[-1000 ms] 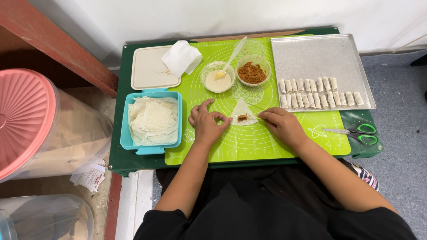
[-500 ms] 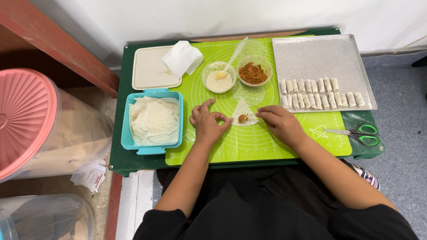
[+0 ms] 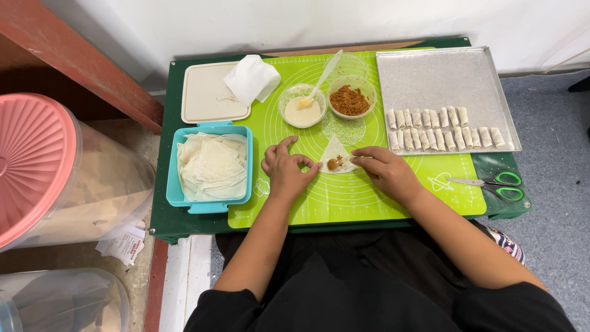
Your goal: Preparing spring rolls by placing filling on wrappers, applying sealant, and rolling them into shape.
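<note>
Low and dark green, the tabletop [image 3: 161, 215] stands against a white wall [image 3: 246, 24], with grey floor on your right and a reddish wooden beam [image 3: 80, 67] running past on your left. A lime-green silicone mat [image 3: 344, 203] printed with circles covers most of it.

Look at the containers. The turquoise tub [image 3: 173, 195] at the mat's left edge holds a loose stack of pale wrapper sheets [image 3: 212, 166]. Behind it lies a cream lid [image 3: 206, 98] with a folded white cloth [image 3: 251, 79] on its corner. Two small clear bowls sit side by side at the back of the mat: one [image 3: 289, 101] holds a pale paste with a plastic spoon [image 3: 321, 77] resting in it, the other [image 3: 369, 92] holds brown crumbly filling [image 3: 349, 100]. The metal tray [image 3: 442, 80] on your right carries two rows of rolled white rolls [image 3: 439, 128] along its near edge. Green-handled scissors [image 3: 491, 184] lie in front of the tray. Off the tabletop to your left stands a large clear container with a pink lid [image 3: 31, 160].

Between your hands, at the mat's centre, lies the wrapper [image 3: 335, 154], a small triangle with a dab of brown filling on it. Your left hand [image 3: 286, 172] rests curled on the mat, fingertips at the wrapper's left edge. Your right hand [image 3: 387, 172] pinches the wrapper's right corner between thumb and fingers.
</note>
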